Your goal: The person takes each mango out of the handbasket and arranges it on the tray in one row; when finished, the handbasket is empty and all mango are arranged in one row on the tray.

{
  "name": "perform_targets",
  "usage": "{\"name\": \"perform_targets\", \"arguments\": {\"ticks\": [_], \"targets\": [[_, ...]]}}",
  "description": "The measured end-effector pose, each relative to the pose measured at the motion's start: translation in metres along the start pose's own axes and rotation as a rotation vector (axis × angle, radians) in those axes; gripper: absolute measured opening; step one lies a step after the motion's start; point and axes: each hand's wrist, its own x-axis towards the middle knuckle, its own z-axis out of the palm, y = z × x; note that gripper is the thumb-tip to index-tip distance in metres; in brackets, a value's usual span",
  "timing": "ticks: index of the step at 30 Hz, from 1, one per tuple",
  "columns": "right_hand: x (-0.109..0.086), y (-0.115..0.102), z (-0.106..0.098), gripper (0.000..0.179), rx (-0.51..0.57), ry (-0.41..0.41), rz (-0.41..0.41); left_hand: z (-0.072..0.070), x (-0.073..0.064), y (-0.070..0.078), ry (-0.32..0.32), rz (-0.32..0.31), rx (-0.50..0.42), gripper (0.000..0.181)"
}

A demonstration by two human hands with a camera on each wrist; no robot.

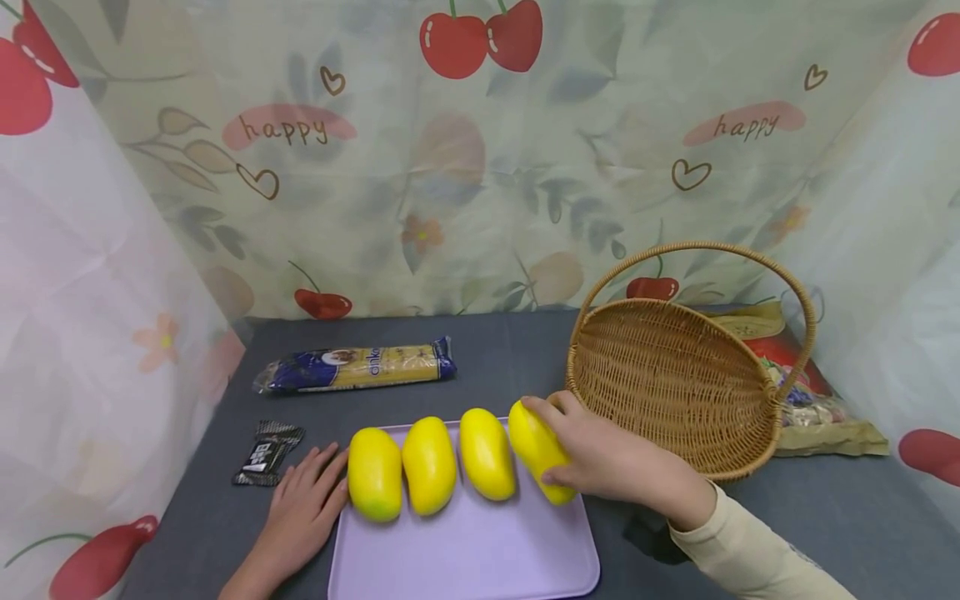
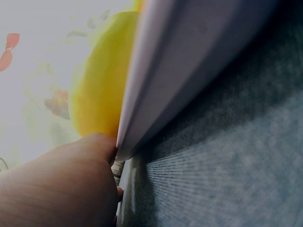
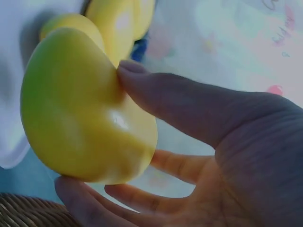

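My right hand (image 1: 600, 446) grips a yellow mango (image 1: 537, 450) at the right end of the lilac tray (image 1: 465, 558). In the right wrist view, thumb and fingers curve around this mango (image 3: 85, 113), which shows a greenish side. Three more mangoes stand in a row to its left: one near the middle (image 1: 487, 454), one beside it (image 1: 429, 465) and one at the tray's left edge (image 1: 375, 475). My left hand (image 1: 303, 504) lies with fingers extended along that left edge, fingertips right by the leftmost mango. From the left wrist, the tray rim (image 2: 137, 80) rises next to the hand.
A wicker basket (image 1: 675, 383) with a tall handle stands behind my right hand. Behind it leans a brown and red food bag (image 1: 825, 425). At the back left lies a pack of spaghetti (image 1: 360, 367), and a small black packet (image 1: 266, 454) sits left of my left hand.
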Motion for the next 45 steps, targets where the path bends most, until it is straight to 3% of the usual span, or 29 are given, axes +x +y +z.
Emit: {"name": "perform_targets", "arguments": {"ticks": [6,14,26,45], "targets": [[0.006,0.002,0.019,0.081,-0.002,0.006,0.111,0.001,0.001,-0.001,-0.002,-0.003,0.008,0.062],[0.015,0.008,0.036,0.083,0.003,-0.022,0.158,0.0,0.0,0.001,-0.008,-0.001,0.001,0.063],[0.021,0.01,0.053,0.084,-0.007,0.043,0.157,-0.001,-0.002,-0.001,-0.004,0.013,-0.02,0.062],[0.025,0.007,0.062,0.075,-0.052,0.174,0.144,-0.003,-0.008,-0.004,0.021,0.018,-0.022,0.059]]}}
